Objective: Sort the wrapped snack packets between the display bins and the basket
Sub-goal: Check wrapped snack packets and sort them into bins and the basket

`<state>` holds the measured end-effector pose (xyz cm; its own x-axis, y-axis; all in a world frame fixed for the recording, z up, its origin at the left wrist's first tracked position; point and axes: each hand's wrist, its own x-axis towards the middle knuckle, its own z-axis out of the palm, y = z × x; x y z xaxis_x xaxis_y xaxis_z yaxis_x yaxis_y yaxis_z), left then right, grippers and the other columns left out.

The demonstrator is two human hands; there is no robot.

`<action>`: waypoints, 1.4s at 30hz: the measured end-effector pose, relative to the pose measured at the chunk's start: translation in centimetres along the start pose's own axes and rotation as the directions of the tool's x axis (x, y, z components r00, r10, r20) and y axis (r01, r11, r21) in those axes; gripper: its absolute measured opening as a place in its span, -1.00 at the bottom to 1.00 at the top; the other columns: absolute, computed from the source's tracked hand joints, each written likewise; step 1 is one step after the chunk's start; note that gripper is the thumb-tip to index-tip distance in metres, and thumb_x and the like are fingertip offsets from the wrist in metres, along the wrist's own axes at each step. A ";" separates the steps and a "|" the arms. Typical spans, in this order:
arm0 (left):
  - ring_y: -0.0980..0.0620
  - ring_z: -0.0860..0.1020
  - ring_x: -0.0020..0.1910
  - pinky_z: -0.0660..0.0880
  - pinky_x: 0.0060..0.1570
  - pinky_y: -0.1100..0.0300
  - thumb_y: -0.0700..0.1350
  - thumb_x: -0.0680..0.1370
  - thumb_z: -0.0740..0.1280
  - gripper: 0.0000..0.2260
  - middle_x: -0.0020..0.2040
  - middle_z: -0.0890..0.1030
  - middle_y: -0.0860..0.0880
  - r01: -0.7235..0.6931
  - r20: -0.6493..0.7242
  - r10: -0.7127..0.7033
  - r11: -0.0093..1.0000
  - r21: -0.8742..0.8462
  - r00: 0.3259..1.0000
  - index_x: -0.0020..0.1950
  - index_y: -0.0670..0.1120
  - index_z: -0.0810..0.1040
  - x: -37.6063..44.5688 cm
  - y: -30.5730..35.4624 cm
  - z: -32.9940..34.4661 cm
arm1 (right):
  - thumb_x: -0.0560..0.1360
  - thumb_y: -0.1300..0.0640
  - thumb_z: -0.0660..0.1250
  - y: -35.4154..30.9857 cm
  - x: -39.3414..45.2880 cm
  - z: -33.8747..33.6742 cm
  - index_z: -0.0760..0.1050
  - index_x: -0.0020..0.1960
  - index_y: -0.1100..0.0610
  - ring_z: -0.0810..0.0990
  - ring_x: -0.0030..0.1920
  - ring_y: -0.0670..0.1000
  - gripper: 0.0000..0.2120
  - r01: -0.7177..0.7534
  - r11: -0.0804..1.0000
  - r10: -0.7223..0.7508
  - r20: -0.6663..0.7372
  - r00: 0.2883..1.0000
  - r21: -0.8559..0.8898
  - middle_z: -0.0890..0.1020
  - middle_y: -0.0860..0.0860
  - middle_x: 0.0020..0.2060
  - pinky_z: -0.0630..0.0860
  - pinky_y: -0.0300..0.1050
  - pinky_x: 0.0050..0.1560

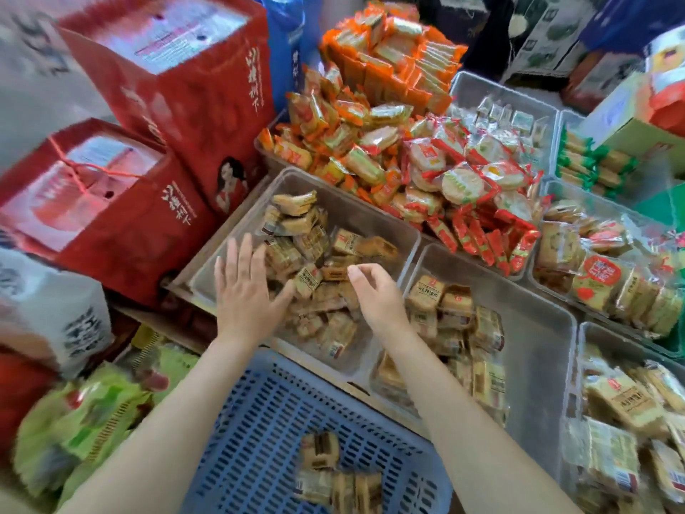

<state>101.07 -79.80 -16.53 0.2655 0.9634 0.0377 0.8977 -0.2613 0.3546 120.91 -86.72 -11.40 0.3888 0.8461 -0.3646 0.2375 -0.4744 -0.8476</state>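
From the head cam, both hands were reaching into the clear bin [370, 213] in the middle, the one half full of tan wrapped snack packets [296, 250]. The left hand [242, 287] was flat and spread wide, fingers straight, resting on the left side of that pile, not gripping anything as far as I could see. The right hand [374, 291] sat over the pile's right side with its fingers curled down toward the packets; thumb and forefinger were close together, but honestly I couldn't tell if it had one pinched.

Right below the forearms was the blue slotted basket [259, 421], with a few of the same tan packets [326, 473] lying at its near end. Just right of the middle bin, a second clear bin [533, 328] held more tan packets along its left side. Behind them, orange-wrapped snacks [385, 68] were heaped high, with red-wrapped round crackers [463, 183] next to those. Red gift boxes [166, 98] stood stacked on the left.
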 end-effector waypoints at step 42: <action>0.18 0.59 0.18 0.56 0.19 0.15 0.06 0.68 0.26 -0.70 0.24 0.62 0.05 0.283 0.276 -0.094 0.526 -0.802 0.957 0.35 -0.02 0.56 -1.5 1.7 -4.1 | 0.46 -0.04 0.53 -3.0 -0.9 3.1 0.32 0.42 -0.22 0.64 0.17 -0.01 -0.38 -0.050 0.999 0.047 0.334 0.942 0.000 0.60 -0.04 0.18 0.66 0.05 0.14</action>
<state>100.80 -81.41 -12.18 0.2669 0.9294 -0.2549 0.2654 0.1834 0.9465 117.06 -85.31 -9.71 0.0803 0.8552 -0.5121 0.2174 -0.5164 -0.8283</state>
